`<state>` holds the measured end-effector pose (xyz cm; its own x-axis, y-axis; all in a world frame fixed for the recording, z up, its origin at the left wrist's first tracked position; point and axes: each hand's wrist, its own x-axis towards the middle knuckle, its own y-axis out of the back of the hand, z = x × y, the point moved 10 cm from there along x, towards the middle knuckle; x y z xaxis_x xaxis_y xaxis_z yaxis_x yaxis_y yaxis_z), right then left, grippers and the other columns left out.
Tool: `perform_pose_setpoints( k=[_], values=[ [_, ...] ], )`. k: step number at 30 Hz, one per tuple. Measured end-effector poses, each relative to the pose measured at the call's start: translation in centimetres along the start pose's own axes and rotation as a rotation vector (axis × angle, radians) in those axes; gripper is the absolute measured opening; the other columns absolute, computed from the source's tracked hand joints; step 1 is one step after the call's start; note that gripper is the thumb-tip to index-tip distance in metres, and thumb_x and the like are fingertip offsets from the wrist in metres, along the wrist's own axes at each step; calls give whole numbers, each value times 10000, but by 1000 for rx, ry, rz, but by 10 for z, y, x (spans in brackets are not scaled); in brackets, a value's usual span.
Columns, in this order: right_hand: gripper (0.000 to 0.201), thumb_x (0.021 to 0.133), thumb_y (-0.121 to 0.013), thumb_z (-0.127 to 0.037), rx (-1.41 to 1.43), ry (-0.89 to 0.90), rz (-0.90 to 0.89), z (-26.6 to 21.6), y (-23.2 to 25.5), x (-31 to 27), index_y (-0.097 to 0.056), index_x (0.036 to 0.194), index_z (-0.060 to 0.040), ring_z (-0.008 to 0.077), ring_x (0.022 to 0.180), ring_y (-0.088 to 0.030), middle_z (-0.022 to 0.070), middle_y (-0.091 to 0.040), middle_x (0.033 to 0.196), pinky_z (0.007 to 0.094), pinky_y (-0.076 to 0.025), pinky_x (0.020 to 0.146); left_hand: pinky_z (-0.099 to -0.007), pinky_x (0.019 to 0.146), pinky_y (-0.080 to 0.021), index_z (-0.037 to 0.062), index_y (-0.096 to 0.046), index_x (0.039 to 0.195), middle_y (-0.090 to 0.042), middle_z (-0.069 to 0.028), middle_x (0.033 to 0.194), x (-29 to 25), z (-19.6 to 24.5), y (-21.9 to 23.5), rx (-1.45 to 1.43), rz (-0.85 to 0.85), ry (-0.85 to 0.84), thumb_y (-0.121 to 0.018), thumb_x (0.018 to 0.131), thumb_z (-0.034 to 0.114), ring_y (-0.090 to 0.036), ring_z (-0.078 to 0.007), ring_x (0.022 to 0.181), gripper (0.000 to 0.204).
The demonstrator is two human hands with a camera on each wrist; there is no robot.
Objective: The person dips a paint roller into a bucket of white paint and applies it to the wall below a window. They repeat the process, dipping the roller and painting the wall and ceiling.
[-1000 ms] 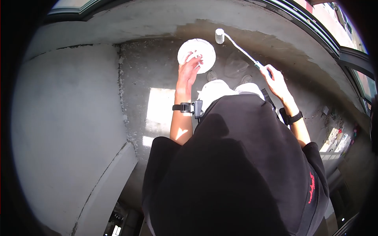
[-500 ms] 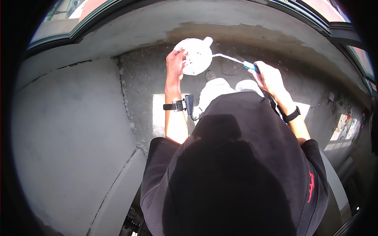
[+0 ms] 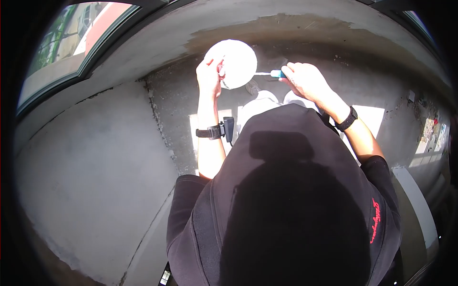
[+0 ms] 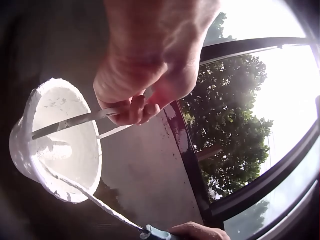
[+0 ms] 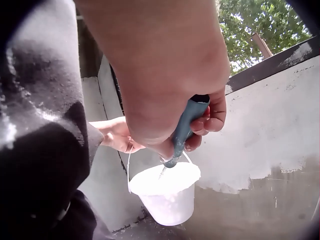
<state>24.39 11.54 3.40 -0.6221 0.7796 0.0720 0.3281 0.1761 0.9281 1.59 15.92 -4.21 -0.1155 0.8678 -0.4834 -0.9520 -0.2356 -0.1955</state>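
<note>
My left hand (image 3: 209, 78) grips the handle (image 4: 75, 121) of a white bucket (image 3: 241, 59), fingers curled round it. The bucket hangs below that hand, its inside coated with white paint. In my right hand (image 3: 307, 82) is the blue-green grip of a paint roller (image 5: 186, 125). The roller's paint-covered wire frame (image 4: 102, 204) runs over the bucket's rim. A bright white roller head (image 4: 56, 150) lies inside the bucket in the left wrist view. In the right wrist view glare washes out the bucket's mouth.
Ahead stands a low wall (image 3: 281, 29), pale on top with a brown-grey band beneath, under window frames (image 3: 88, 66). At the left is a grey wall surface (image 3: 95, 176). The person's shoes stand on the concrete floor (image 3: 377, 90), with debris (image 3: 431, 128) at the right.
The roller has come from the right of the bucket, over its rim and down into it. My right hand has moved left. The left hand and bucket have shifted slightly left; the view has turned.
</note>
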Motion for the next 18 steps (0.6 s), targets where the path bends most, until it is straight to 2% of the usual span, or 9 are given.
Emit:
perform_pose_setpoints(
  k=[2, 9, 14, 18],
  values=[
    [175, 864, -596, -214, -55, -3, 10, 1, -10, -1, -515, 808, -69, 217, 647, -550, 68, -510, 707, 344, -443, 587, -205, 427, -309, -17, -607, 866, -533, -15, 686, 1, -4, -10, 52, 26, 12, -612, 856, 45, -409, -55, 482, 62],
    [185, 872, -593, -230, -95, -34, 32, 14, -30, 4, -516, 828, -68, 217, 664, -554, 76, -517, 741, 347, -445, 599, -200, 445, -302, -1, -609, 845, -535, -7, 680, 8, -14, -55, 62, -97, 31, -633, 854, 66, -401, -52, 487, 72],
    [100, 820, -588, -148, -184, -20, 16, 22, -23, -3, -535, 845, -68, 212, 678, -542, 81, -515, 741, 346, -431, 587, -213, 431, -268, 11, -603, 832, -512, 4, 643, 10, -22, -82, 117, -156, 14, -628, 858, 71, -366, -42, 464, 70],
    [85, 795, -586, -122, -229, -67, -13, 37, -29, -9, -538, 840, -68, 211, 687, -541, 80, -514, 740, 341, -427, 587, -216, 429, -257, 15, -597, 836, -491, 16, 621, 22, -36, -86, 152, -195, 38, -609, 861, 61, -358, -37, 460, 54]
  ],
)
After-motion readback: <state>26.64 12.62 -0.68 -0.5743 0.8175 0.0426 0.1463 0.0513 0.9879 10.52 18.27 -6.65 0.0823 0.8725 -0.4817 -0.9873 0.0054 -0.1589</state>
